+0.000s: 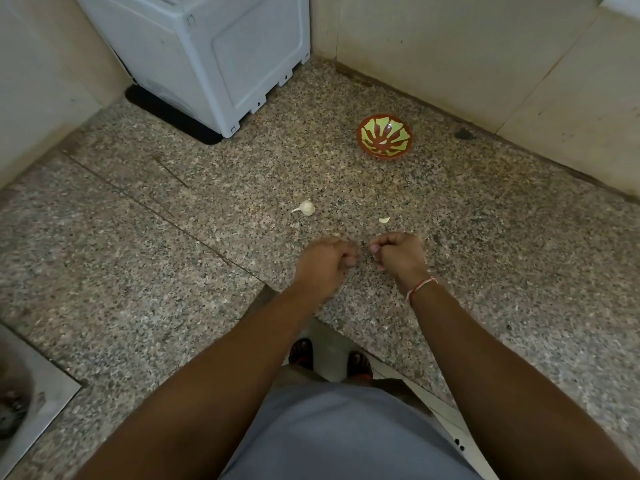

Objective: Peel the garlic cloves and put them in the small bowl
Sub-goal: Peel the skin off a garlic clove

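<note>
On the speckled granite tabletop (145, 258), scanning left to right: steel sink (31, 393) corner at the near left edge, white appliance (207, 53) on a black mat (173, 117) at the back left, then the garlic head (306, 207) just beyond the hands, a loose bit of garlic (384, 220) (clove or peel, too small to tell) to its right, and the small bowl (384, 136) further back right. Bowl looks to hold one pale piece at most; can't confirm.

Left hand (322, 265): fingers curled, tips pinched together, nothing visible in them, so whether it holds anything I can't tell. Right hand (398, 252): also curled, thumb and fingers pinched close near the left fingertips; contents hidden (thread band (420, 288) on that wrist). Hands nearly meet but stay apart, low over the tabletop.

Judgement: mid-peel, probably working a clove or skin between the fingertips; task is early, most of the head is intact. Garlic head sits just ahead of the left hand, untouched; loose bit just ahead of the right. Next move likely needs either a short forward reach to the bowl, well beyond the right hand, or a pinch to break a fresh clove off the head.
</note>
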